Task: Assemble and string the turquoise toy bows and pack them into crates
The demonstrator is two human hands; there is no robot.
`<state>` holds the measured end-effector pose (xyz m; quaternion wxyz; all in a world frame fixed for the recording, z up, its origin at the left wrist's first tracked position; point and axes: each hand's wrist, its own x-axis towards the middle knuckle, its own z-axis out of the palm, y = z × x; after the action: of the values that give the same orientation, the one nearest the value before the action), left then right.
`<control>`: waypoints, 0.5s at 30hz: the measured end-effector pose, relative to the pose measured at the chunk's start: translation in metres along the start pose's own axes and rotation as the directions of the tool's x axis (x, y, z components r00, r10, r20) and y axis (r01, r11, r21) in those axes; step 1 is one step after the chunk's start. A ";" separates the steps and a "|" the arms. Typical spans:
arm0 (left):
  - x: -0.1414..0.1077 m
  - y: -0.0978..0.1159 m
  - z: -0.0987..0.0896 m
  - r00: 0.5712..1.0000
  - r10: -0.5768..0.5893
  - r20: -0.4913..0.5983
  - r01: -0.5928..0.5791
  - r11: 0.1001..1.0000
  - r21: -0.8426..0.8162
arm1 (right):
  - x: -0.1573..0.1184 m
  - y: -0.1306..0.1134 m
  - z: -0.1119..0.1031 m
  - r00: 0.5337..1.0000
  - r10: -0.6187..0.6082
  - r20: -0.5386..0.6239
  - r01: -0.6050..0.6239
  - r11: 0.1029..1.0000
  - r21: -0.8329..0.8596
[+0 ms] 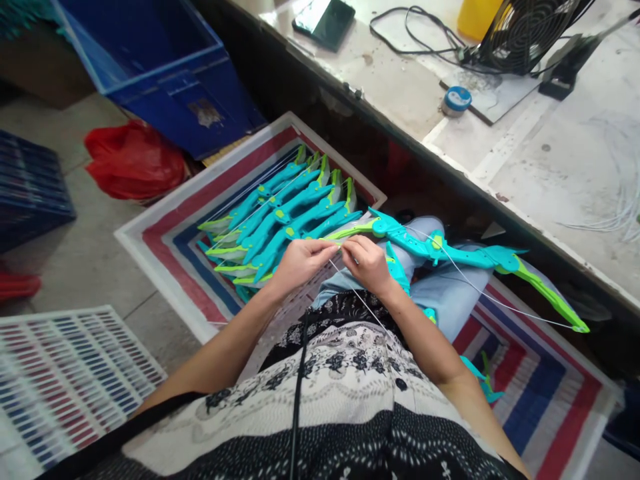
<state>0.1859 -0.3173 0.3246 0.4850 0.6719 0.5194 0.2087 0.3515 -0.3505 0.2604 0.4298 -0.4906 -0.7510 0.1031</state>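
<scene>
A turquoise and lime-green toy bow [415,247] lies across my lap, its far limb reaching out to the right. White string [480,291] runs from that right tip back toward the bow's middle. At the bow's left tip, my left hand [305,262] and my right hand [366,262] meet, fingertips almost touching. Both are closed in a pinch on the thin white string, and a length of it trails down over my shirt. Fingers partly cover the tip, so how the string sits there is hidden. More turquoise parts show on my lap below the bow.
Several similar bows [280,213] lie in a striped-lined crate [165,227] at left. Another striped-lined crate [545,373] is at lower right. A blue bin [165,87], a red bag [135,160] and a white basket [75,373] stand around. The worktable [400,87] holds a phone, fan and jar.
</scene>
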 end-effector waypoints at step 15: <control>0.001 -0.034 -0.025 0.942 0.017 -0.337 0.015 0.996 0.092 | -0.020 0.065 -0.086 0.907 0.419 -0.038 -0.407 0.849 -0.337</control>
<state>0.1501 -0.3061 0.3060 0.3570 0.6486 0.6033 0.2964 0.4608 -0.3574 0.2646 0.2934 -0.7045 -0.6422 0.0721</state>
